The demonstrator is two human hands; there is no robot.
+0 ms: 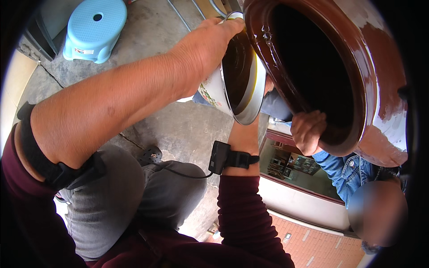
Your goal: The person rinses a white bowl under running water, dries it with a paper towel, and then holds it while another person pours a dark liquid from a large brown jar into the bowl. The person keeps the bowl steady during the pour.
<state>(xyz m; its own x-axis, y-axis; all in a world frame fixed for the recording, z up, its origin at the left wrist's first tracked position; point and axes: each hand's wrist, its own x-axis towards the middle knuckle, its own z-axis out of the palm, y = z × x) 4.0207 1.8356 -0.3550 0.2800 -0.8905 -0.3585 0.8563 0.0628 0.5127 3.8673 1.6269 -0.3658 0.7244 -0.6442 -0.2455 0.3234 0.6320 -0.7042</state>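
My left hand grips the upper rim of a white enamel basin with a floral pattern. The basin is tilted and holds dark brown liquid, with a yellowish film along its wall. Below and behind the basin is my right hand, mostly hidden, supporting it. Close against the basin's right side is the mouth of a large brown glazed jar, tipped over, its inside dark. Another person's hand holds the jar's lower rim. Whether liquid flows between the two cannot be seen.
A light blue plastic stool stands on the concrete floor at upper left. Metal tubes lie beyond the basin. The other person, in a denim jacket, is at the right. A cable runs from the device on my right wrist.
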